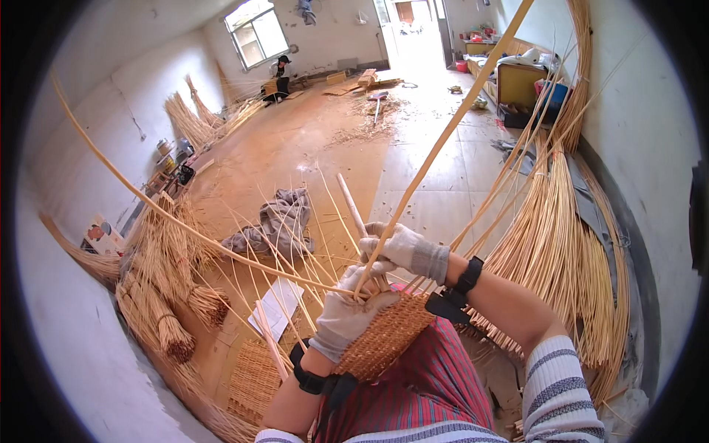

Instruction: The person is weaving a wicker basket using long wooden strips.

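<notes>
My right hand [395,247], in a pale work glove, is closed on a long flat pale strip [451,133] that slants up to the top right; a short pale stick [349,199] rises beside its fingers. My left hand [340,317], also gloved, is closed around the top of a brown woven piece [380,336] on my lap, where the strips meet. A second long strip [177,221] arcs from there to the upper left. Thin loose canes fan out in front of the piece. The fingertips of both hands are partly hidden among the strips.
Bundles of canes lie on the left [159,306] and right [561,258]. A grey cloth [284,218], white sheet [277,310] and woven panel [251,380] are on the floor. Another person [281,77] is near the window; shavings [362,129] and a cluttered yellow seat [517,92] are farther back.
</notes>
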